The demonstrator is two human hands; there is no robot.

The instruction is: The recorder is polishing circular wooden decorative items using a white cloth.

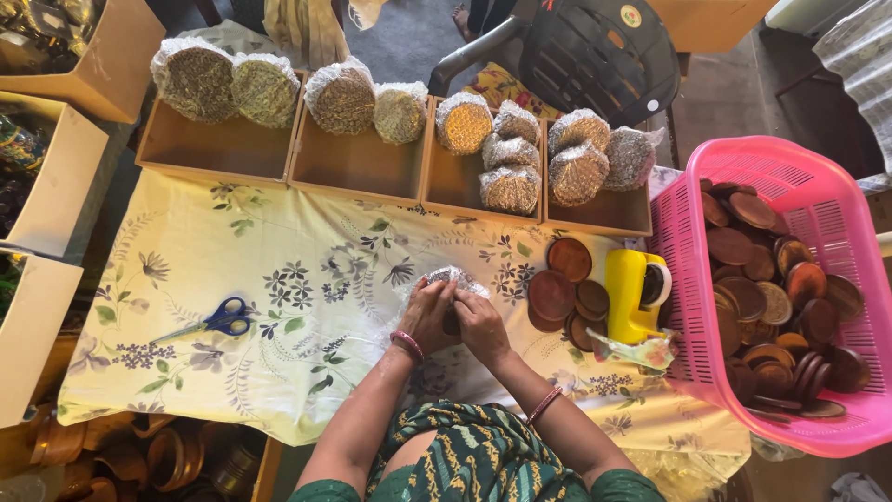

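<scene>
My left hand [426,316] and my right hand [480,325] are together over the middle of the floral cloth [279,279]. Both grip a small round bundle wrapped in clear crinkled plastic [450,278]. The fingers cover most of it, so only its top edge shows. Just right of my hands lie several loose brown round discs [567,288] on the cloth, beside a yellow tape dispenser [634,293].
Blue-handled scissors [216,321] lie on the cloth at left. Wooden trays [358,167] along the far edge hold several plastic-wrapped round bundles [342,98]. A pink basket [836,177] of brown discs stands at right. Cardboard boxes [56,177] at left, a black chair [595,56] behind.
</scene>
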